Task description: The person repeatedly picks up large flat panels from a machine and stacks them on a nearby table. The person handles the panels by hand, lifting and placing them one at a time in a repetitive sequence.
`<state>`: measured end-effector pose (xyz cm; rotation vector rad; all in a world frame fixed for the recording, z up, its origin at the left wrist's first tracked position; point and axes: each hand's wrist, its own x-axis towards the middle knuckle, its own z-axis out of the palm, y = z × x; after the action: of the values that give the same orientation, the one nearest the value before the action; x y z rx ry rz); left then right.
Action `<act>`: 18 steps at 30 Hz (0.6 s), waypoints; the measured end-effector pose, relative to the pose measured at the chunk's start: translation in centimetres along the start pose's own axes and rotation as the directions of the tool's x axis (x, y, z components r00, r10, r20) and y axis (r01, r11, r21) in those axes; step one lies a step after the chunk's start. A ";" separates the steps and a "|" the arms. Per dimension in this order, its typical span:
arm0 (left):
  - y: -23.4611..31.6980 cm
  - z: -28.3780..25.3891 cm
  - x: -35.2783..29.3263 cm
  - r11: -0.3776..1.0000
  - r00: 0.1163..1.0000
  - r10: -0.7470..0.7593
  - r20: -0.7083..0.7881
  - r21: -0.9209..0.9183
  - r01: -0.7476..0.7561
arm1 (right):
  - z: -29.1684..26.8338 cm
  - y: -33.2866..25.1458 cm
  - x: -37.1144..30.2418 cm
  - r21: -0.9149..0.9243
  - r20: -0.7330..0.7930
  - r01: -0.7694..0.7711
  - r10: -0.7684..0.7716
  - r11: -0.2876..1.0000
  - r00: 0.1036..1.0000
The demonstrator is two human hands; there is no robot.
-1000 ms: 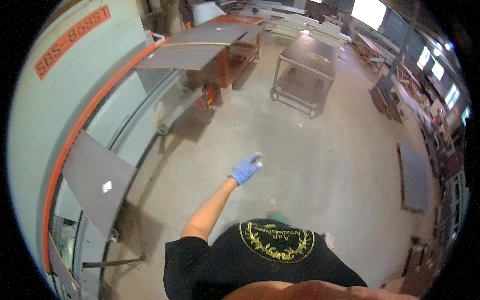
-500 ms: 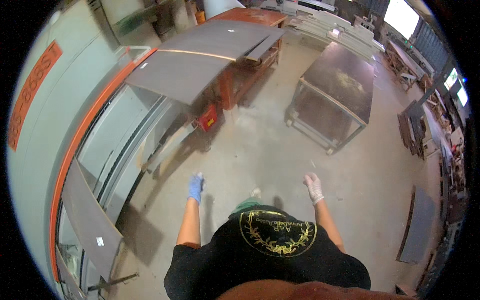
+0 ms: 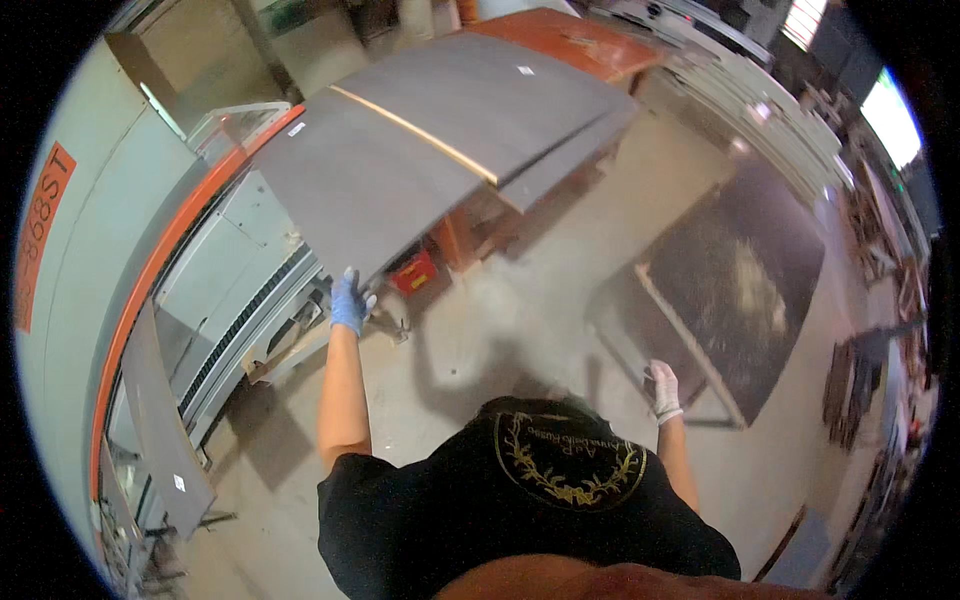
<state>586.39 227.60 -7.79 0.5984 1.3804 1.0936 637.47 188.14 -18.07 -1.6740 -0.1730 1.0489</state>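
My left hand [image 3: 350, 303], in a blue glove, is raised at the near corner of a large grey board [image 3: 370, 185]. Its fingers are stretched out with the thumb apart; the fingertips overlap the board's edge, and I cannot tell if they press on it. Another grey board [image 3: 500, 85] lies beyond, with a pale strip [image 3: 415, 130] along the seam between them. My right hand [image 3: 663, 390], in a white glove, hangs in the air, its fingers loosely bent and holding nothing. It is nearest to a dark-topped cart [image 3: 745, 290].
A pale green machine [image 3: 95, 220] with an orange edge [image 3: 165, 255] runs along the left. A grey panel [image 3: 165, 430] leans against it. Under the boards is a red box [image 3: 412, 272]. An orange-brown table [image 3: 570, 42] and stacked pale boards [image 3: 760, 110] stand farther back.
I have moved closer to the boards and the cart. My left hand has risen from beside my body to the board's near corner and opened. The right hand has moved slightly right, its fingers loosening.
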 end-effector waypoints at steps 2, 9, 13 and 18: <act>0.0 0.8 -1.2 0.998 0.994 0.027 -0.105 -0.055 -0.033 | 4.3 -8.4 4.0 -0.004 0.179 0.164 -0.160 0.986 0.971; 4.2 3.0 -4.6 0.987 0.975 -0.073 -0.208 -0.154 0.041 | 25.0 -33.0 11.1 0.060 0.824 0.587 -0.372 0.808 0.428; 11.7 7.6 -10.9 0.986 0.973 -0.068 -0.223 -0.165 0.031 | 33.6 -45.0 11.5 -0.040 0.840 0.662 -0.333 0.749 0.428; 22.5 16.9 -21.8 0.978 0.964 -0.156 -0.214 -0.171 0.120 | 36.3 -62.5 5.1 -0.363 0.897 0.537 0.129 0.762 0.423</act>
<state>600.09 222.39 24.70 0.2639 1.4906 1.1704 638.72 241.25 31.21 -1.3438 -1.5913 1.7103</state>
